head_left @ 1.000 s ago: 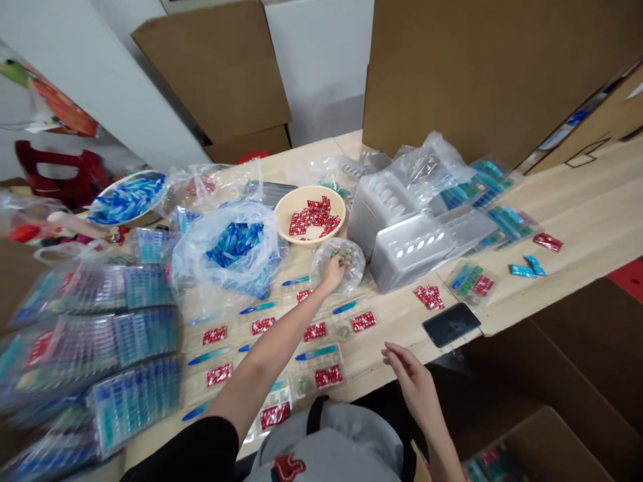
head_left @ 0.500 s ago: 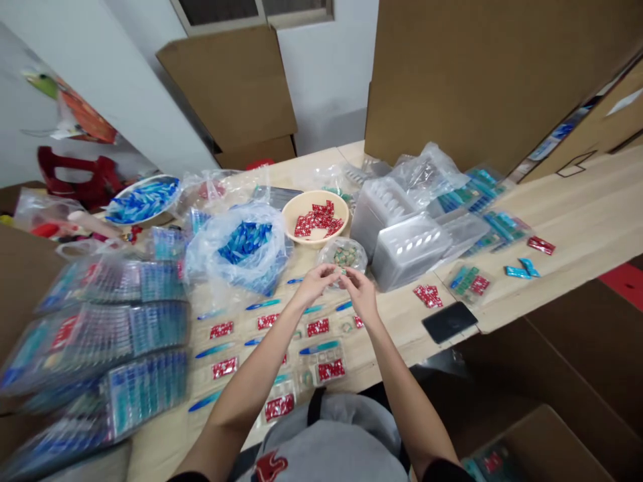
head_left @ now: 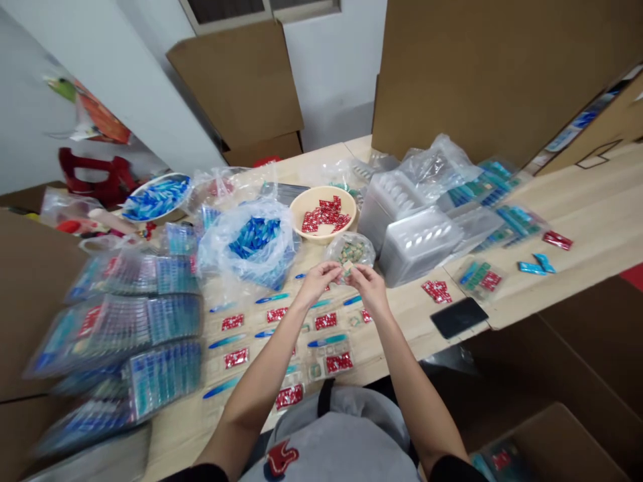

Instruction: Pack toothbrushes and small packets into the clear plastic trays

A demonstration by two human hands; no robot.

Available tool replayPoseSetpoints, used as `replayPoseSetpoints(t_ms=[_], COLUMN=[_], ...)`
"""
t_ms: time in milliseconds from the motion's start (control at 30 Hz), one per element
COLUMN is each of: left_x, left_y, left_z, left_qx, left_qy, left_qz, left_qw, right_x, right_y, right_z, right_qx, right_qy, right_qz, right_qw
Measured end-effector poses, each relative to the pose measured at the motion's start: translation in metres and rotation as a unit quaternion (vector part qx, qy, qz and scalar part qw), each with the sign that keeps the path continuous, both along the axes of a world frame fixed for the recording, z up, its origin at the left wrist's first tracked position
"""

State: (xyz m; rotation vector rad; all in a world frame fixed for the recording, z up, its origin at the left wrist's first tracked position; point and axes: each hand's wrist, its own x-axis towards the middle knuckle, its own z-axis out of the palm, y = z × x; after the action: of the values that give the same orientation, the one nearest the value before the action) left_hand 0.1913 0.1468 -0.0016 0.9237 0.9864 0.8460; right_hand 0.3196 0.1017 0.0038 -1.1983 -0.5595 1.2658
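Observation:
My left hand (head_left: 319, 280) and my right hand (head_left: 369, 282) meet above the table, fingertips pinching a small tan-and-green squarish piece (head_left: 347, 268) between them. Just beyond it sits a clear plastic bag (head_left: 369, 249) of similar small greenish pieces. Below my hands, clear plastic trays lie in rows, several holding a blue pen-shaped piece (head_left: 326, 341) and a red patterned packet (head_left: 339, 362). A cream bowl (head_left: 298, 198) with more red packets stands behind the bag. Left of it, an open plastic bag (head_left: 211, 251) holds many blue pieces.
Stacks of filled clear packs (head_left: 165, 321) stand at the left. Clear empty trays (head_left: 419, 244) are piled right of the bowl. A black phone (head_left: 459, 317) lies near the front edge, beside loose red packets (head_left: 437, 291). A large cardboard sheet (head_left: 467, 73) rises behind.
The view has shifted slightly, so the table appears further right. My hands stay together over the trays, and the small piece between my fingers now shows more plainly.

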Motion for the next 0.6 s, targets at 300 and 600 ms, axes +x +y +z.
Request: replayPoseSetpoints(t_ms=[300, 600], left_x=[-0.006, -0.013], left_y=[-0.010, -0.033], left_z=[0.021, 0.047], left_qx=[0.019, 0.188], left_qy=[-0.010, 0.044], left_qz=[0.005, 0.034], left_qw=[1.000, 0.981], right_x=[-0.004, -0.011], right_y=[-0.011, -0.026], right_z=[0.019, 0.048], right_qx=[0.010, 0.072], right_qy=[-0.044, -0.099], right_qz=[0.030, 0.041], right_qw=[0.999, 0.992])
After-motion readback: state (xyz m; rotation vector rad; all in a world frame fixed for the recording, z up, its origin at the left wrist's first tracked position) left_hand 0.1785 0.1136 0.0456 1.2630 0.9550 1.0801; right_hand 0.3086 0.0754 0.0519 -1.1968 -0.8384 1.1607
